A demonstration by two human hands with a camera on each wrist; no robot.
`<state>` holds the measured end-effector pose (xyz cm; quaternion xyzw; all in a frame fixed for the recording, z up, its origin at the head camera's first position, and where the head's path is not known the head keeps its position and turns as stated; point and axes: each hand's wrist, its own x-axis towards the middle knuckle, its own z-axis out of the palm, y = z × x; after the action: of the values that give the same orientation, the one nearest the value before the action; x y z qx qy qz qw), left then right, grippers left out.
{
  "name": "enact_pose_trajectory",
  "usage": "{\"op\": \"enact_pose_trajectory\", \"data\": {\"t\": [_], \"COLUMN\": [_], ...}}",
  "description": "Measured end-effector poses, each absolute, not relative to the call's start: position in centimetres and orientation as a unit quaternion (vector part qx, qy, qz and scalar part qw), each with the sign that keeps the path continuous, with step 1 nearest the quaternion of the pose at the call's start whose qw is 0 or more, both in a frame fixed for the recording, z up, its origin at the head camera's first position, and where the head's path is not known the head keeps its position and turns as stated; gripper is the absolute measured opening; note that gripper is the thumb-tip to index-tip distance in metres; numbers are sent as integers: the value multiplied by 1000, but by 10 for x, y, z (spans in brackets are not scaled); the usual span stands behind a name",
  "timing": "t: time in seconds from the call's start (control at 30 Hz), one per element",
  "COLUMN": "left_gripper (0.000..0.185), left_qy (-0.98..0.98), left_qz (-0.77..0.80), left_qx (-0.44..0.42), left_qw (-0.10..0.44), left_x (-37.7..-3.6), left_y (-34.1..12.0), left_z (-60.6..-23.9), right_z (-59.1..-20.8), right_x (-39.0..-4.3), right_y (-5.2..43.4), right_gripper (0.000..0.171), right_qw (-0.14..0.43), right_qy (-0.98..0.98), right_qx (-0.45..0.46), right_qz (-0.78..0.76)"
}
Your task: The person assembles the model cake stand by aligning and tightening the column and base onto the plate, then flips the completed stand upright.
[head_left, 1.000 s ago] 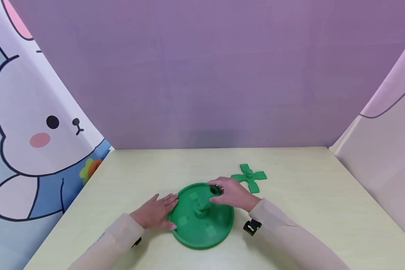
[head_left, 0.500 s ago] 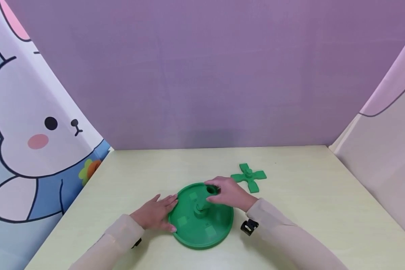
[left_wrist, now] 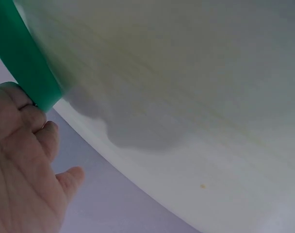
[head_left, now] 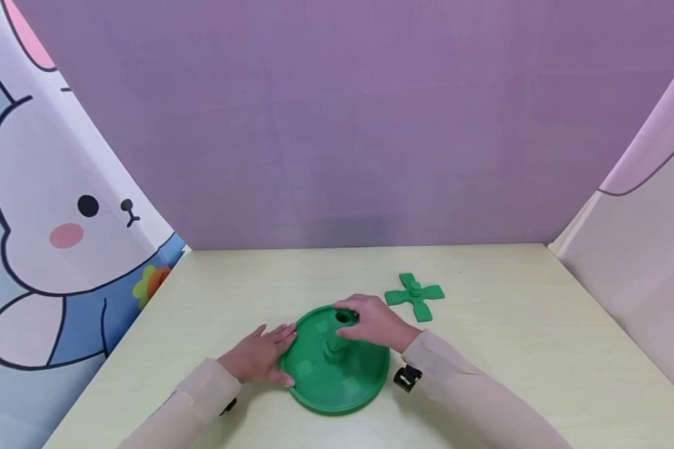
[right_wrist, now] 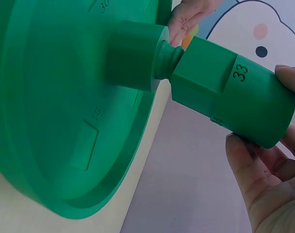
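On the table lies a round green tray [head_left: 365,383] with a raised rim and a short hub [right_wrist: 135,56] at its centre. My left hand [head_left: 256,357] rests against the tray's left rim with fingers extended. My right hand [head_left: 373,321] pinches a hollow green post [head_left: 339,337] near its upper end, between thumb and fingers. That post carries a raised number 33 and has flat faces at its lower part. Its narrow ridged end [right_wrist: 168,59] meets the hub, and the post tilts relative to it. How deep the end sits inside the hub is hidden.
Behind and right of the tray, a green four-armed cross piece [head_left: 414,289] with a round centre stud lies flat on the pale table [head_left: 511,330]. A purple wall panel [head_left: 342,125] stands at the back. Cartoon-printed panels [head_left: 45,187] flank both sides.
My right hand has shifted left with the post, bringing it from a strong rightward lean to nearly upright over the hub. The left hand and the tray have stayed in place.
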<state>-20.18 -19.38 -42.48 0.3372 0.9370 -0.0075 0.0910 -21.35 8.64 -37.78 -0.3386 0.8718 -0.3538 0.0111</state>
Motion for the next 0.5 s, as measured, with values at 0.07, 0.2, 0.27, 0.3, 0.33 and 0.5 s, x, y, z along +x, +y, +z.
{"op": "enact_pose_trajectory", "data": {"t": [0.07, 0.2, 0.27, 0.3, 0.33, 0.5], "left_gripper": [94, 94, 94, 94, 94, 94], "left_qy": [937, 937, 937, 937, 937, 936], "left_qz": [-9, -12, -14, -15, -16, -21], "left_qx": [337, 337, 337, 338, 338, 343], "left_qw": [91, 88, 86, 86, 84, 80], "left_x": [-202, -201, -201, -201, -200, -200], "left_y": [-194, -194, -194, -194, -194, -194], "left_z": [-426, -425, -424, -424, -424, -423], "right_z": [-378, -377, -378, -378, -378, -381], "right_x": [-214, -214, -213, -213, -213, -213], "right_y": [85, 81, 79, 78, 77, 75], "right_gripper": [45, 46, 46, 46, 46, 46], "right_qw": [12, 11, 11, 9, 9, 12], "right_qy": [873, 873, 874, 875, 877, 879], "right_qx": [-340, -345, -350, -352, -354, -355], "right_qz": [-350, -344, -337, -331, -326, -317]}}
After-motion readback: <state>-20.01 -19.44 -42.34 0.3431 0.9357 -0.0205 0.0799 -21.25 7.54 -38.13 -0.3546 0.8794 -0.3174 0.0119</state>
